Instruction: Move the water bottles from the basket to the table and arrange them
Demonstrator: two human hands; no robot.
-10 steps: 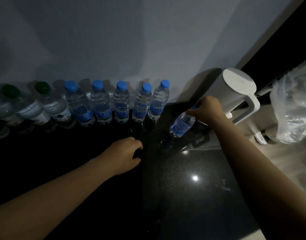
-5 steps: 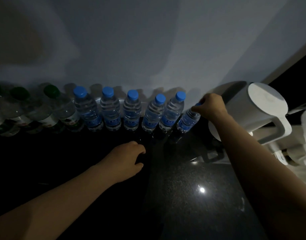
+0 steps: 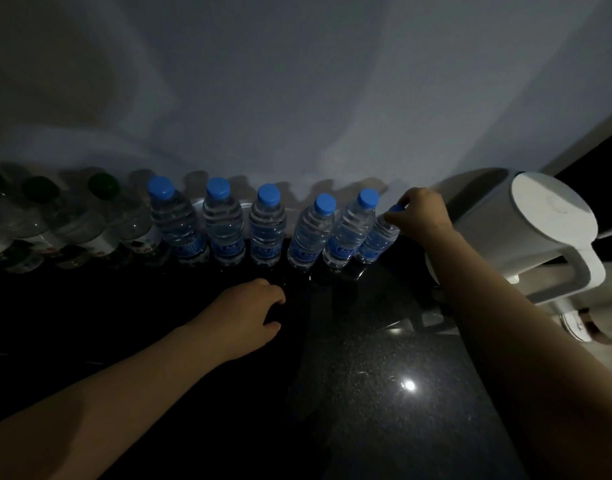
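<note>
Several blue-capped water bottles stand in a row along the wall on the dark table. At the row's right end my right hand grips the cap end of one more blue-capped bottle, whose base is on the table beside its neighbour. My left hand rests on the table in front of the row, fingers loosely curled, holding nothing. The basket is out of view.
Three green-capped bottles continue the row to the left. A white kettle with a handle stands just right of my right hand. The pale wall runs behind the bottles. The table's edge falls away at the right.
My right hand has carried the bottle from mid-table up and left to the right end of the row and stood it there. My left hand has stayed put.
</note>
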